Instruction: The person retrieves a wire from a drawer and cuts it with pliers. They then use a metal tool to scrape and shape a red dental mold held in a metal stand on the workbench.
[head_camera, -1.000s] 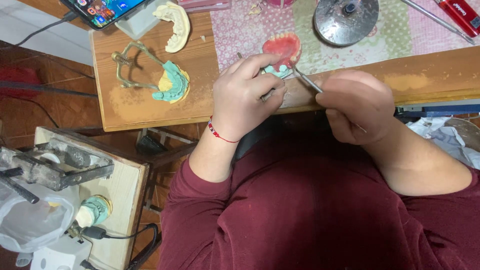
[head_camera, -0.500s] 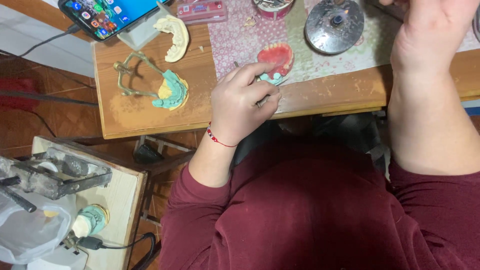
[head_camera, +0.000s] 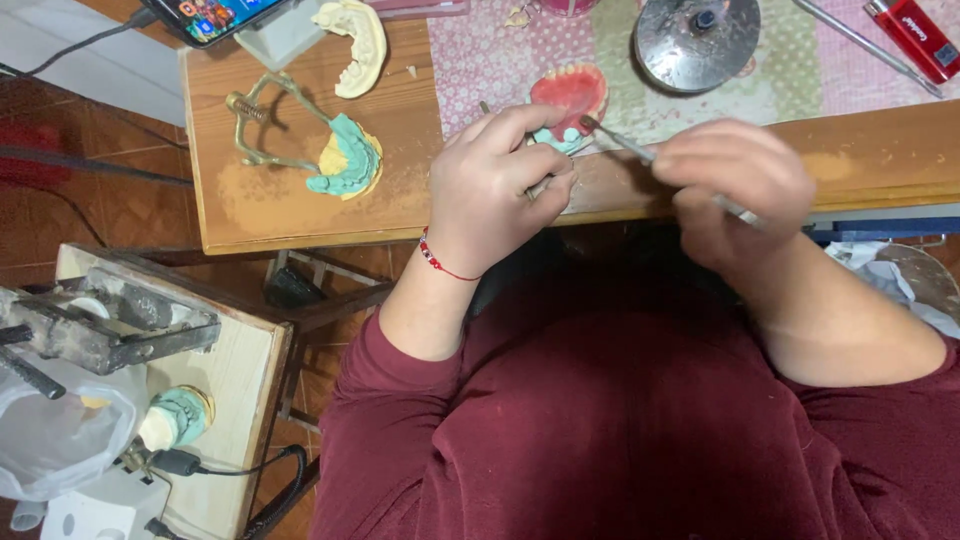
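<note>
My left hand (head_camera: 500, 180) grips a denture model (head_camera: 568, 100) with pink wax gums, a row of teeth and a teal plaster base, held against the wooden table's front edge. My right hand (head_camera: 735, 180), a little blurred, is closed on a thin metal instrument (head_camera: 640, 152). The instrument's tip touches the teeth of the pink model. A red bead bracelet circles my left wrist. Both sleeves are maroon.
A teal cast on a brass articulator (head_camera: 330, 150) and a cream plaster jaw cast (head_camera: 355, 40) lie on the wooden table (head_camera: 880, 160). A round metal lid (head_camera: 695, 40), a red lighter (head_camera: 915, 30), a phone (head_camera: 215, 15) sit at the back. A side stand (head_camera: 230, 380) holds equipment.
My right hand came down from the far side of the table, past the round lid, back to the pink model with the metal instrument. My left hand kept holding the model.
</note>
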